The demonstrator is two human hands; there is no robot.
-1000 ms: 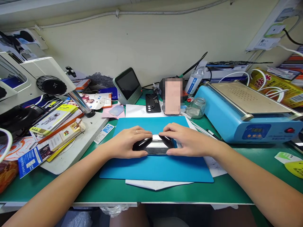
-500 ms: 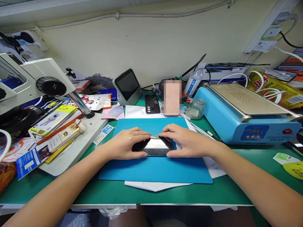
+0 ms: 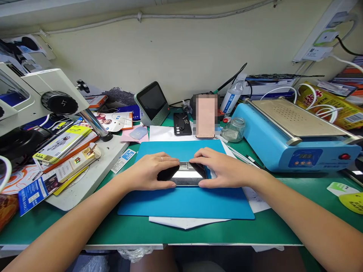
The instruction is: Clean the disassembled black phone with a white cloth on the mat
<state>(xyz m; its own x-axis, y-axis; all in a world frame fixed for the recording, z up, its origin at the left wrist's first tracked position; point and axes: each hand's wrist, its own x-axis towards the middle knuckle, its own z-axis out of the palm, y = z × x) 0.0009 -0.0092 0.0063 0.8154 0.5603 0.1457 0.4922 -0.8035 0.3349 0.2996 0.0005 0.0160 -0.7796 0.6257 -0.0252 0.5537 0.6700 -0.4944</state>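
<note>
A dark phone (image 3: 185,180) with a glossy, reflecting face lies sideways over the blue mat (image 3: 181,204). My left hand (image 3: 154,172) grips its left end, thumb along the near edge and fingers along the far edge; a ring is on one finger. At the opposite end, my right hand (image 3: 219,169) holds it the same way, thumb near and fingertips far. Both ends of the phone are partly covered by my hands. Whether its underside rests on the mat, I cannot tell.
A blue heating machine (image 3: 300,151) with a metal top stands at right. Behind the mat are a glass jar (image 3: 234,130), a black phone (image 3: 182,124) and a small display (image 3: 153,104). A microscope (image 3: 59,96) and stacked packets (image 3: 64,143) crowd the left.
The bright reflection on the phone's face has shifted, perhaps from a slight tilt. Both hands keep their grip in nearly the same place; the whole view has moved very slightly.
</note>
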